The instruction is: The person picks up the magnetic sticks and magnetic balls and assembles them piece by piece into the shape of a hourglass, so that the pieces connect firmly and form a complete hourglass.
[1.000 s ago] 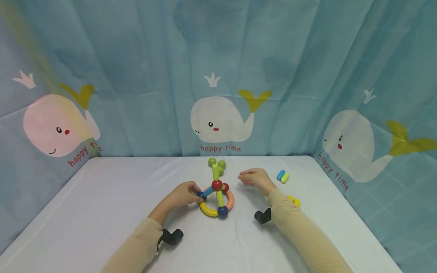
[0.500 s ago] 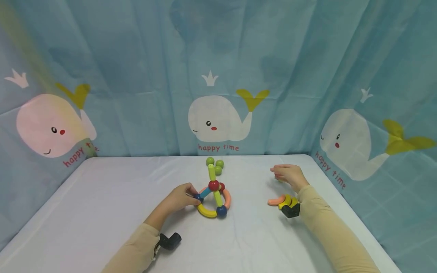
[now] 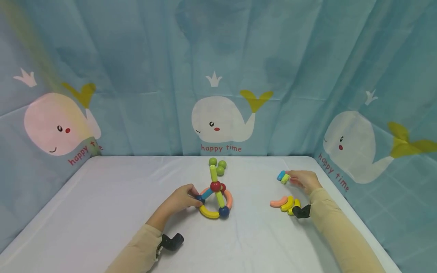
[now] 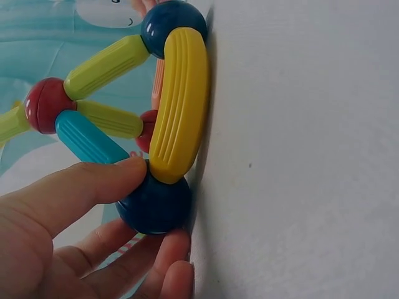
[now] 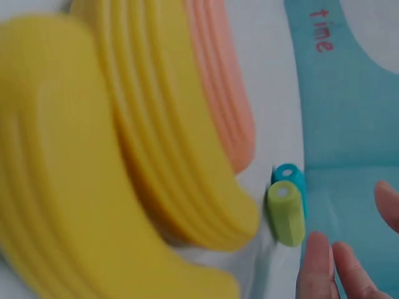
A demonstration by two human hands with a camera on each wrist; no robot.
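Note:
A magnetic ball-and-stick frame stands on the table in the head view. Its ring has a yellow curved stick (image 3: 209,214) and a salmon curved stick (image 3: 229,200). Three straight sticks lean up to a red ball (image 3: 216,186), topped by an upright green stick (image 3: 213,173). My left hand (image 3: 181,198) pinches the dark blue ball (image 4: 156,205) at the ring's left between thumb and fingers. My right hand (image 3: 305,181), fingers extended and holding nothing, hovers just right of a loose green stick (image 5: 287,215) and a blue stick (image 5: 293,174).
Yellow curved sticks (image 3: 287,204) and a salmon curved stick (image 3: 278,201) lie together in front of my right hand. Behind the frame sit three green balls (image 3: 220,170). A whale-print curtain (image 3: 153,94) borders the white table (image 3: 119,189) at the back and sides.
My right hand has moved right from beside the frame, over the loose straight sticks, to their right side. My left hand keeps its pinch on the blue ball.

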